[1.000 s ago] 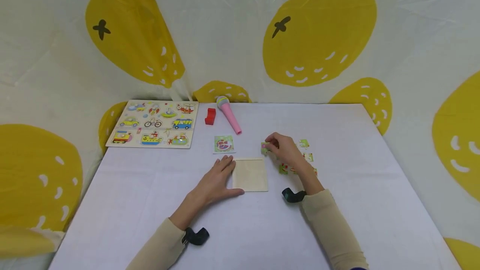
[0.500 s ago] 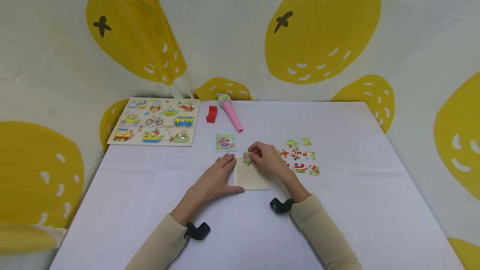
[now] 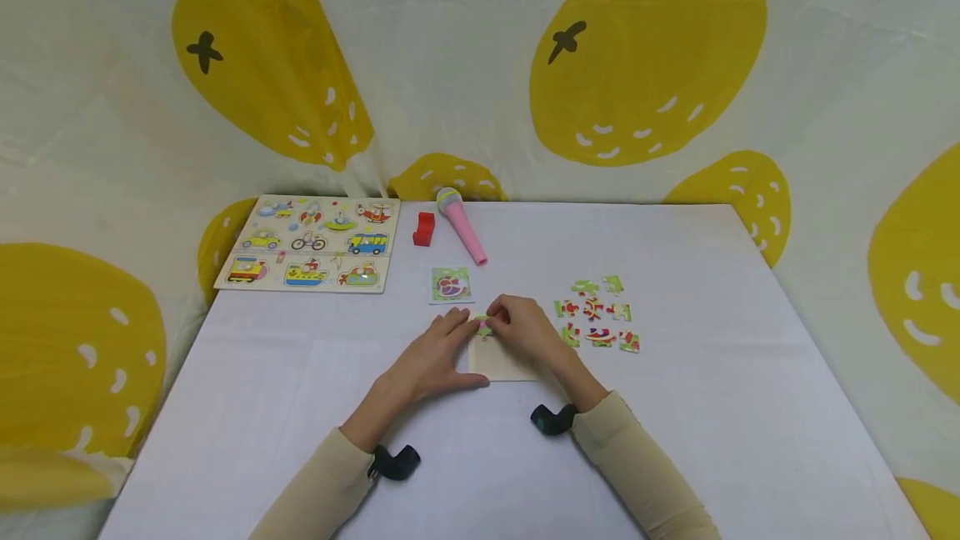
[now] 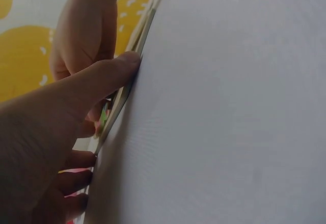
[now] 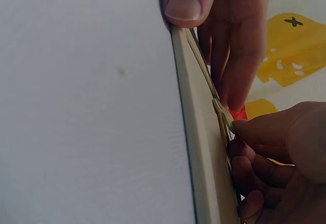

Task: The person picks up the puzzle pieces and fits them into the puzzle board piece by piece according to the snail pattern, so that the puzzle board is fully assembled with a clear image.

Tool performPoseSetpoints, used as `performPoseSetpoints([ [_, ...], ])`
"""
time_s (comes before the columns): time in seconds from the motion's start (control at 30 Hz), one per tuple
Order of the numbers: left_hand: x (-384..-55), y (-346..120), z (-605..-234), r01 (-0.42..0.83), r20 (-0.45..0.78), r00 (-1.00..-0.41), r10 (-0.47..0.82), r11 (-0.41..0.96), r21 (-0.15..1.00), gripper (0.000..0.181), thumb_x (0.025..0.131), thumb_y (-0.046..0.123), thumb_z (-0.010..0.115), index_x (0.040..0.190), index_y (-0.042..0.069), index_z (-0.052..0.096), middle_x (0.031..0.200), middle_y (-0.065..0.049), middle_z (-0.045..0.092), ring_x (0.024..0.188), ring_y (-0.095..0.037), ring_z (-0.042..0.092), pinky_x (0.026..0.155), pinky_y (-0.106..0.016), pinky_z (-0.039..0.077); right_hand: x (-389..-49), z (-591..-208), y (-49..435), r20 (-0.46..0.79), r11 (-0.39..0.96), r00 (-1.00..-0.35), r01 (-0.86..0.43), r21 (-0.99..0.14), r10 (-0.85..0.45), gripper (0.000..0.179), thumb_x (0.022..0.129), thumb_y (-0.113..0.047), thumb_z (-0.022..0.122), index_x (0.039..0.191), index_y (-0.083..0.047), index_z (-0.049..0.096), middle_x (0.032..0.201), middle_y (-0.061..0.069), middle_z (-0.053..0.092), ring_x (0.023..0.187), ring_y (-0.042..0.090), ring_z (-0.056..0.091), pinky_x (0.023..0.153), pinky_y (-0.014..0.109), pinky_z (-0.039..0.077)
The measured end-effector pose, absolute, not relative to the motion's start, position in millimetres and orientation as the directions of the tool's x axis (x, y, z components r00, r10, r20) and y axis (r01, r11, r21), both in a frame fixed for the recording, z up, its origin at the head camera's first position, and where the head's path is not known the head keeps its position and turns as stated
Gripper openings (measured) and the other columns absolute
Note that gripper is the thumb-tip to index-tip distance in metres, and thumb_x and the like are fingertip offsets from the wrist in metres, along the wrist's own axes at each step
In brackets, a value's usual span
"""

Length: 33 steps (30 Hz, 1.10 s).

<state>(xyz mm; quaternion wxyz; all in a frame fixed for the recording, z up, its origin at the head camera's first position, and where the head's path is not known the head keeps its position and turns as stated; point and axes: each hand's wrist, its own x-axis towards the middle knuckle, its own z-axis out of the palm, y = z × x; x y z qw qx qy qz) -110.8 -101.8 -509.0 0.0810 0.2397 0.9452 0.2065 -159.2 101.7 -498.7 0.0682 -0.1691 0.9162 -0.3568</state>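
My left hand (image 3: 429, 361) steadies the left side of a square wooden puzzle tray (image 3: 512, 363), its spread thumb at the near edge and its fingertips by the far left corner. My right hand (image 3: 531, 333) pinches a green and pink jigsaw piece (image 3: 484, 328) over that same corner. In the right wrist view the piece (image 5: 224, 114) stands slightly tilted against the tray rim, between thumb and fingers. Bare wood shows across the rest of the tray. Several loose jigsaw pieces (image 3: 599, 335) lie in rows to the right.
A small picture card (image 3: 452, 284) lies just behind the tray. Farther back are a pink toy microphone (image 3: 467, 230) and a red block (image 3: 423, 229). A wooden vehicle peg board (image 3: 307, 242) occupies the back left of the white-covered table (image 3: 720, 407).
My right hand has carried the jigsaw piece leftward from beside the loose pieces to the tray's far left corner and lowered it there. The left hand has stayed on the tray.
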Motion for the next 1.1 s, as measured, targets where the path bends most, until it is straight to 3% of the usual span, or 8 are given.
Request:
performPoseSetpoints([
  [0.2,-108.9,-101.2,-508.8,0.428,-0.056,-0.867,0.495,0.797,0.426,0.087,0.08,0.065,0.072,0.151,0.021,0.047,0.161,-0.007,0.036,0.153,-0.03,0.029,0.121,-0.05,0.033,-157.9,-497.3,103.0,-0.01,0.709,-0.92,-0.295,-0.641,-0.392,0.012,0.093,-0.017,0.07,0.1,-0.008,0.072,0.086,0.001,0.066,0.078,0.01,0.056,0.074,0.027,0.048],
  [0.43,-111.3,-99.9,-510.6,0.443,-0.045,-0.864,0.502,0.798,0.408,0.088,0.08,0.066,0.072,0.15,0.019,0.048,0.161,-0.006,0.036,0.151,-0.031,0.032,0.121,-0.05,0.033,-159.2,-488.9,110.0,-0.078,0.685,-0.89,-0.286,-0.669,-0.449,0.021,0.086,-0.014,0.078,0.104,-0.006,0.072,0.093,0.003,0.066,0.084,0.012,0.059,0.078,0.028,0.05],
  [0.77,-110.6,-98.9,-508.3,0.463,-0.034,-0.858,0.513,0.8,0.381,0.086,0.082,0.066,0.07,0.151,0.02,0.046,0.16,-0.009,0.036,0.151,-0.033,0.032,0.12,-0.051,0.034,-162.7,-491.4,110.3,-0.041,0.681,-0.888,-0.321,-0.658,-0.458,0.019,0.087,-0.017,0.077,0.102,-0.008,0.073,0.093,0.003,0.066,0.083,0.012,0.059,0.077,0.029,0.051],
  [1.1,-109.4,-98.7,-509.0,0.463,-0.032,-0.861,0.508,0.808,0.364,0.087,0.081,0.067,0.071,0.151,0.021,0.047,0.159,-0.009,0.037,0.148,-0.033,0.035,0.12,-0.05,0.035,-172.9,-483.7,130.0,0.014,0.697,-0.919,-0.308,-0.647,-0.393,0.034,0.087,-0.028,0.078,0.114,-0.007,0.071,0.098,0.006,0.067,0.084,0.017,0.059,0.074,0.027,0.049],
])
